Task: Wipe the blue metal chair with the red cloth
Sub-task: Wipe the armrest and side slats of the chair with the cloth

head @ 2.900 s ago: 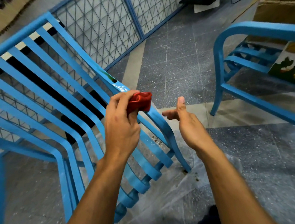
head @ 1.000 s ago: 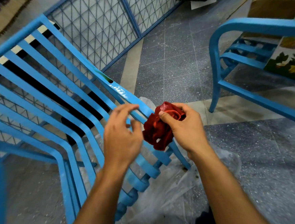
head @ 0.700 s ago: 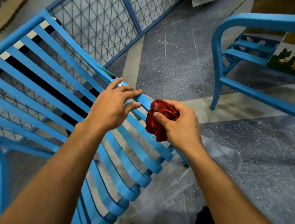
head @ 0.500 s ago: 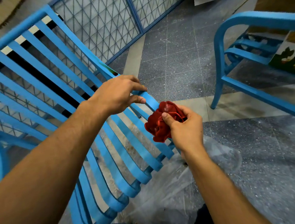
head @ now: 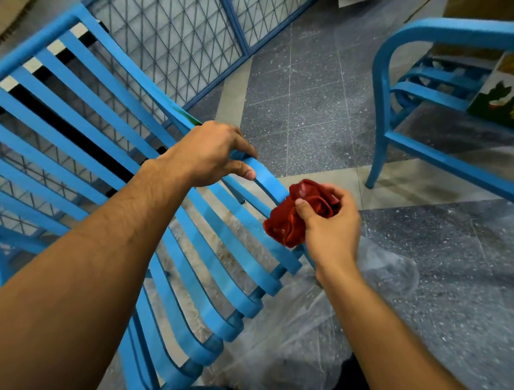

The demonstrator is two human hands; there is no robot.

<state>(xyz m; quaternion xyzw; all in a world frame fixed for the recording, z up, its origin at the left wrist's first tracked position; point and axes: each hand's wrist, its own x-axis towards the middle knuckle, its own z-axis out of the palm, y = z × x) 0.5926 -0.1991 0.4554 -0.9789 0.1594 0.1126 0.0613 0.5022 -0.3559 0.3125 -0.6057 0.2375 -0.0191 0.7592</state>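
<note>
The right hand (head: pixel 329 235) pinches the bunched red cloth (head: pixel 286 226) beside the blue metal chair (head: pixel 267 179)'s edge rail, just below the gripping left hand (head: pixel 209 155).

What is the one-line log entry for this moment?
left hand grips blue metal chair rail | right hand holds bunched red cloth beside seat slats
</note>
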